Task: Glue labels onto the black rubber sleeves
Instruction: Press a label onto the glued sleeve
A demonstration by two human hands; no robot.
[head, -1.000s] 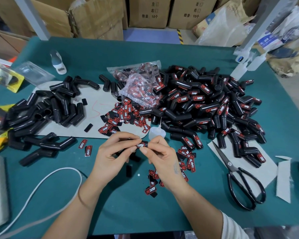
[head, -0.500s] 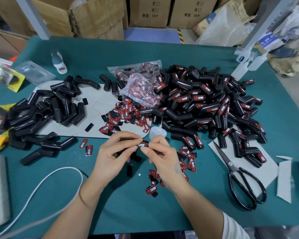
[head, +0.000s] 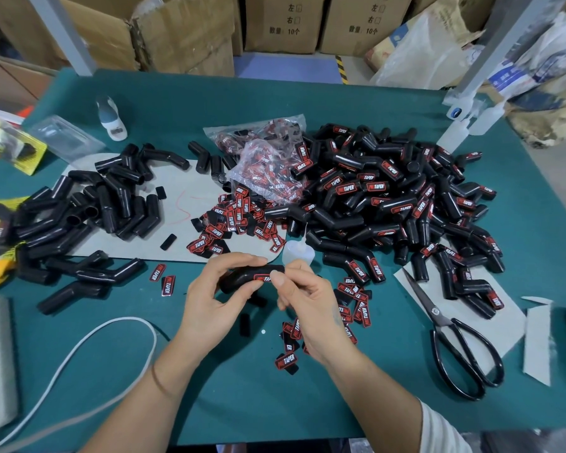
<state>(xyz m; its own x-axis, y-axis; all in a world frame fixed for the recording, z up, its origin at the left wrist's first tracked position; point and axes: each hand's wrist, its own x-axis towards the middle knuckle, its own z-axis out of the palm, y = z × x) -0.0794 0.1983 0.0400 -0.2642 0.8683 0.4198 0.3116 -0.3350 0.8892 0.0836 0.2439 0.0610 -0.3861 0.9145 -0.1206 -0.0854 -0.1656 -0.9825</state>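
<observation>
My left hand [head: 213, 295] grips a black rubber sleeve [head: 242, 276] just above the green table, fingers curled over its top. My right hand [head: 307, 299] pinches the red-and-black label [head: 263, 278] against the sleeve's right end with thumb and forefinger. A small clear glue bottle [head: 297, 253] stands right behind my hands. Loose labels [head: 232, 223] lie scattered behind and to the right. Unlabelled sleeves [head: 89, 210] are heaped at the left, and labelled sleeves [head: 389, 204] form a big pile at the right.
Black scissors [head: 455, 341] lie on a paper sheet at the right. A clear bag of labels [head: 268, 165] sits mid-table. A white cord [head: 89, 341] loops at the lower left. A white bottle [head: 111, 119] stands at the back left; cardboard boxes [head: 183, 34] line the far side.
The hands have stayed in place; the sleeve has turned a little in my left hand, showing more of its black body, while my right fingers keep pressing the label.
</observation>
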